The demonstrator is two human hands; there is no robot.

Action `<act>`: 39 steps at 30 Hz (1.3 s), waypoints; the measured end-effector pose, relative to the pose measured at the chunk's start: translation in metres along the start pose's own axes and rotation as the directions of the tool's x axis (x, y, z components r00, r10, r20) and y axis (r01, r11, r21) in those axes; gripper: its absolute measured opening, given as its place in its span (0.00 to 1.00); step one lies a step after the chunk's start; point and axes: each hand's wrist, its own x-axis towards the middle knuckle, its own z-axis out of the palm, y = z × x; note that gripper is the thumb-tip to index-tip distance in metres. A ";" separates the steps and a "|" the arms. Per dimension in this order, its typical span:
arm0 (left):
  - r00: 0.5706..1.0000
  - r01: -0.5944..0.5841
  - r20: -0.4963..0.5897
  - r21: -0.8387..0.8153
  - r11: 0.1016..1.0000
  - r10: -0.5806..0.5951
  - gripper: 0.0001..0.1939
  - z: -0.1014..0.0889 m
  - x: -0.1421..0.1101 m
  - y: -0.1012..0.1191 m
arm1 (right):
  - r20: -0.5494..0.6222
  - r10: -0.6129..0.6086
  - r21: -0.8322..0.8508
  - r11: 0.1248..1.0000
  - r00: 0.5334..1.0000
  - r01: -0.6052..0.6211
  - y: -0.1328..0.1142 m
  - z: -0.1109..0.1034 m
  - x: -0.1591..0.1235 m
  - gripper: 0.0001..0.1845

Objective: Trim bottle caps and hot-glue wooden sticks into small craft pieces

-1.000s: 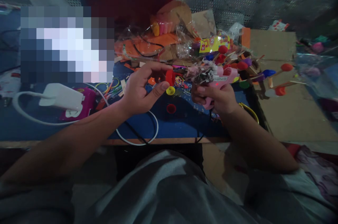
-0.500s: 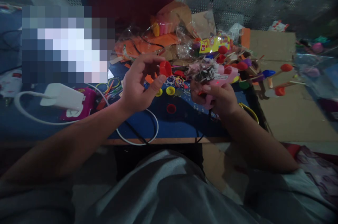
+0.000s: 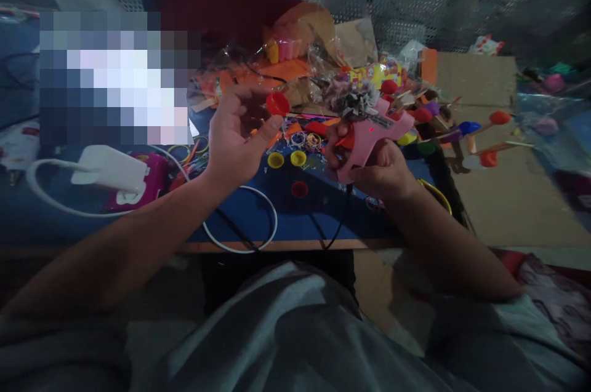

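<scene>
Head view: left grip (image 3: 234, 138) pinches red cap (image 3: 277, 104), right grip (image 3: 384, 172) clasps pink gun (image 3: 368, 138), yellow caps (image 3: 298, 159) between.

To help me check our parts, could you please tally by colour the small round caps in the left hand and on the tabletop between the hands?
Red: 2, held cap and tabletop cap
Yellow: 2, left cap and right cap
Total: 4

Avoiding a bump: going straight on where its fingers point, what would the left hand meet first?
Probably the grey fluffy clump on the pink plastic glue gun in the right hand; depth is unclear.
</scene>
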 end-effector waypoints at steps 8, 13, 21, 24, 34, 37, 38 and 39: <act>0.998 0.014 0.054 -0.018 1.000 -0.013 0.24 -0.008 0.003 -0.027 | -0.130 0.009 -0.116 0.993 0.991 -0.024 -0.025 0.003 -0.001 0.35; 0.997 0.074 -0.021 -0.019 0.997 -0.075 0.26 -0.001 0.002 -0.017 | -0.209 -0.059 -0.150 0.988 0.976 0.028 -0.046 -0.002 -0.014 0.29; 0.997 0.053 -0.049 -0.046 0.998 -0.055 0.24 0.007 0.001 -0.010 | -0.426 0.108 -0.133 0.975 0.898 -0.180 -0.026 -0.061 -0.065 0.24; 0.998 0.026 -0.054 -0.081 0.996 -0.031 0.23 0.009 0.001 -0.011 | -0.419 0.179 -0.196 0.939 0.890 -0.282 -0.020 -0.072 -0.087 0.24; 0.983 0.186 0.003 -0.017 0.982 -0.186 0.30 0.006 -0.001 0.002 | -0.547 0.259 -0.232 0.867 0.796 -0.441 -0.026 -0.084 -0.110 0.58; 0.983 0.186 0.008 -0.036 0.982 -0.186 0.29 0.006 0.000 0.003 | -0.545 0.277 -0.266 0.838 0.791 -0.476 -0.028 -0.084 -0.111 0.56; 0.983 0.185 0.008 -0.043 0.982 -0.185 0.29 0.007 0.000 0.003 | -0.545 0.279 -0.271 0.834 0.790 -0.481 -0.028 -0.083 -0.111 0.56; 0.983 0.184 0.007 -0.048 0.982 -0.184 0.28 0.007 0.000 0.002 | -0.547 0.278 -0.271 0.834 0.790 -0.481 -0.028 -0.084 -0.110 0.56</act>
